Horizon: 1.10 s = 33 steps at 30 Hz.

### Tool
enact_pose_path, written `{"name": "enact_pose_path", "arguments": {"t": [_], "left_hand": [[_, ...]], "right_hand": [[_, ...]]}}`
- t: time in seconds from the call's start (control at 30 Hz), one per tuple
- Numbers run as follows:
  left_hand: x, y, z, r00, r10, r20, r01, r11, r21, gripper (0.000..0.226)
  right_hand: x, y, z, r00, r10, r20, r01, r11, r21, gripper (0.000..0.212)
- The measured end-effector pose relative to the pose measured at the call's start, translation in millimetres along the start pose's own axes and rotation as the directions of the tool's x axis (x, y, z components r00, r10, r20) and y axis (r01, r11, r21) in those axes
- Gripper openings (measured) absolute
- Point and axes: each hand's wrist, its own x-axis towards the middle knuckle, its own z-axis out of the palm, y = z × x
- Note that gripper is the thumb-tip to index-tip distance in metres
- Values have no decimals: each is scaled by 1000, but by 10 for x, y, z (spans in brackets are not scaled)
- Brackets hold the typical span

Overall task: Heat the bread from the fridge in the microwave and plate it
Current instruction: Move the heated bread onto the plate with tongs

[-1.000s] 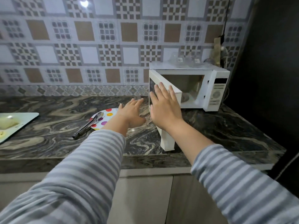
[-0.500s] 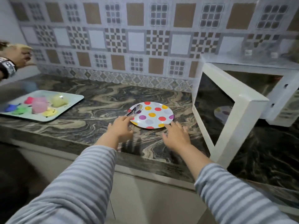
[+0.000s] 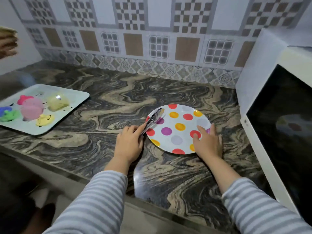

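The tabletop is polished stone with swirling dark and tan veins, backed by a wall of checkered and plain square tiles. To the right of the right hand stands the white microwave, its boxy door swung open with a glossy black window. Far to the left of the left hand lies a pale rectangular tray with rounded corners, carrying soft-looking lumps in pink, yellow, green and blue. Between the hands sits a round, smooth plate with coloured dots. The right hand rests on its near right rim, fingers spread flat, gripping nothing. Shiny metal tongs lie slanted across the plate's left edge; the left hand is curled over their handle end. No bread can be made out on the plate.
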Motion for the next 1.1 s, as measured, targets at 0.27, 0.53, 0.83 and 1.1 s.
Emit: {"name": "enact_pose_path", "arguments": {"t": [0.27, 0.53, 0.83, 1.1], "left_hand": [[309, 205, -38, 998, 57, -3, -55, 943, -327, 45], [546, 561, 153, 989, -105, 107, 116, 989, -96, 43], [765, 253, 5, 996, -89, 11, 88, 950, -299, 54], [869, -10, 173, 931, 25, 364, 84, 956, -281, 47]], "right_hand": [[-13, -1, 30, 1000, 3, 28, -1, 999, -43, 47], [-25, -23, -16, 999, 3, 50, -1, 999, -40, 48], [11, -16, -100, 996, 72, 49, -76, 994, 76, 54], [32, 45, -64, 992, 89, 86, -76, 988, -137, 57]]}}
